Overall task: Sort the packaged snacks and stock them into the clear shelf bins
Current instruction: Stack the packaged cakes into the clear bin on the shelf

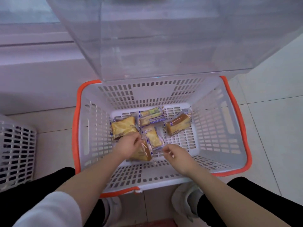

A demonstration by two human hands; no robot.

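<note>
Both hands reach down into a white slotted plastic basket with an orange rim (236, 112) standing on the tiled floor, where the clear-wrapped yellow cake snacks (177, 124) lie loose on its bottom, most likely dumped there for sorting. The left hand (129, 147) has its grip closed on the crinkled wrapper end of the nearest wrapped cake (141, 154), pinching film rather than the soft cake, probably to avoid squashing it. The right hand (175, 154) has its fingers curled at the clear wrapper end of a snack; whether its grip has hold of the film I cannot tell. Three more packets lie apart toward the far wall: one at the left (123, 128), one in the middle (151, 117) and one at the right, with bare slotted bottom between them giving fingers room. The basket's tall walls mean lifting straight up. Just above its far edge hangs the large clear plastic shelf bin (164, 46), its lower front edge near the lifting path. A second white slotted basket (16, 151) stands well apart at the left.
</note>
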